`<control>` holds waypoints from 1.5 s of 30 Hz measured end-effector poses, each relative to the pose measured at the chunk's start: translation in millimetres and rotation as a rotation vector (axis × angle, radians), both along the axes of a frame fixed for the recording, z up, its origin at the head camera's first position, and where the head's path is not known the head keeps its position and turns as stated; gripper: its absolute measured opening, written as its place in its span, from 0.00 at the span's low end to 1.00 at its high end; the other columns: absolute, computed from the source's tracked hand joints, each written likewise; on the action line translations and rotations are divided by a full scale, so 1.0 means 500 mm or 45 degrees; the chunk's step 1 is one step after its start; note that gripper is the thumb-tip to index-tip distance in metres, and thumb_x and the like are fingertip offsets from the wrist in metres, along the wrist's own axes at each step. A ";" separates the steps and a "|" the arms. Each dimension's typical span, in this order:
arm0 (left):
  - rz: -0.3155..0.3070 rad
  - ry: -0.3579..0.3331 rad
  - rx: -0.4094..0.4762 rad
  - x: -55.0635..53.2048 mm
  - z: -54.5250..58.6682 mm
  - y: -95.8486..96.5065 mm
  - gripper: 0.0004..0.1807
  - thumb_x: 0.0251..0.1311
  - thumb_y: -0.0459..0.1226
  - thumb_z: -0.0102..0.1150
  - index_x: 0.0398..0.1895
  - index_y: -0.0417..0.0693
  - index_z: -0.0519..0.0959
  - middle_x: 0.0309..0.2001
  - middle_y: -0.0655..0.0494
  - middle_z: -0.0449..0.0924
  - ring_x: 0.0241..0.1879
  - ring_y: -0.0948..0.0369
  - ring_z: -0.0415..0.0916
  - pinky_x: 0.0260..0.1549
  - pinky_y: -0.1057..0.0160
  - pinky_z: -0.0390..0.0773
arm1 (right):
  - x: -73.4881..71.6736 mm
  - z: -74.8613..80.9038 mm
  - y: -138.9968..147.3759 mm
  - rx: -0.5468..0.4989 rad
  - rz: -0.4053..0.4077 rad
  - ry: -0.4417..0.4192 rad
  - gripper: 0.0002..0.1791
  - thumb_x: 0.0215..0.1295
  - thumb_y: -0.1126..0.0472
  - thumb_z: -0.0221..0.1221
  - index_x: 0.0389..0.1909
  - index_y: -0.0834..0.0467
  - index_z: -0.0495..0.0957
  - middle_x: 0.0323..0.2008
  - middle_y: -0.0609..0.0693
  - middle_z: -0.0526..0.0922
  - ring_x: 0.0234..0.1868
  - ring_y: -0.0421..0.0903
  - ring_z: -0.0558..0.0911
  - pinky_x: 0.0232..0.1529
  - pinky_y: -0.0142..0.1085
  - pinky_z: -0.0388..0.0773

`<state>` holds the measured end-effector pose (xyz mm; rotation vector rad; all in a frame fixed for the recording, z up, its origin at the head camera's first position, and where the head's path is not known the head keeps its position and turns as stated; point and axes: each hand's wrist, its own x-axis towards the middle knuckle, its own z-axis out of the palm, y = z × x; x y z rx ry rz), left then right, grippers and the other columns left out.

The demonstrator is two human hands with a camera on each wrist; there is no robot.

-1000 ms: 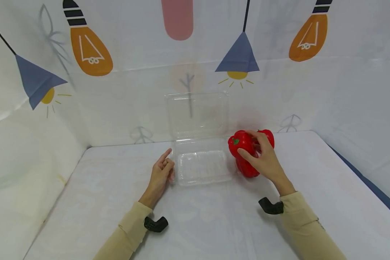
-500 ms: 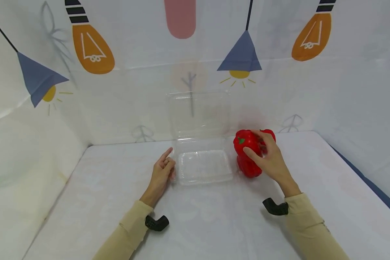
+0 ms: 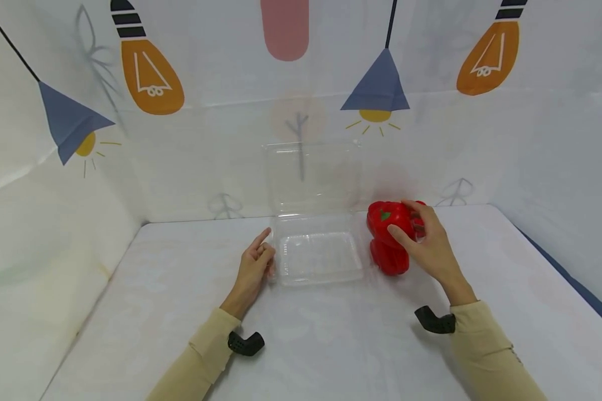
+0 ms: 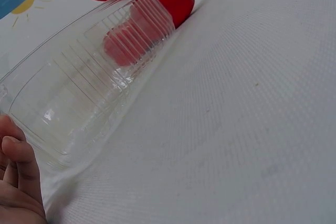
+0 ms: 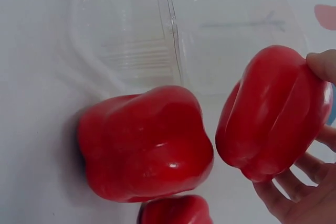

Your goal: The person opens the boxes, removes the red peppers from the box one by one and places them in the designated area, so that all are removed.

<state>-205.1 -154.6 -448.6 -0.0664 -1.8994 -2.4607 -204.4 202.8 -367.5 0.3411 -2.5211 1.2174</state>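
Note:
My right hand (image 3: 433,250) grips a red bell pepper (image 3: 388,220), thumb on the near side and fingers round the far side. In the right wrist view this pepper (image 5: 273,111) is held tilted beside a second bell pepper (image 5: 149,145) that lies on the table. A third red bell pepper (image 5: 178,211) shows partly at the bottom edge. Left of them stands a clear plastic clamshell container (image 3: 321,281), its lid (image 3: 313,175) raised at the back. My left hand (image 3: 253,270) is at the container's left side, index finger extended along the rim and the other fingers bent.
A white cloth covers the table (image 3: 311,340). Behind the lid rises a white printed curtain (image 3: 221,150) with lamps and bulbs on it, and more cloth closes in both sides. A black device (image 3: 246,344) sits at each sleeve cuff.
The right hand has moved slightly right with the held pepper, away from the container, and the pepper has tilted. The left hand stays at the container. The head view has shifted a little.

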 end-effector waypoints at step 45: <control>-0.023 -0.034 -0.040 0.004 0.005 -0.003 0.32 0.65 0.29 0.46 0.72 0.51 0.55 0.18 0.62 0.68 0.13 0.68 0.63 0.13 0.73 0.65 | -0.017 0.010 0.146 0.185 -0.047 -0.588 0.43 0.66 0.35 0.44 0.71 0.61 0.50 0.65 0.69 0.58 0.61 0.69 0.63 0.50 0.59 0.75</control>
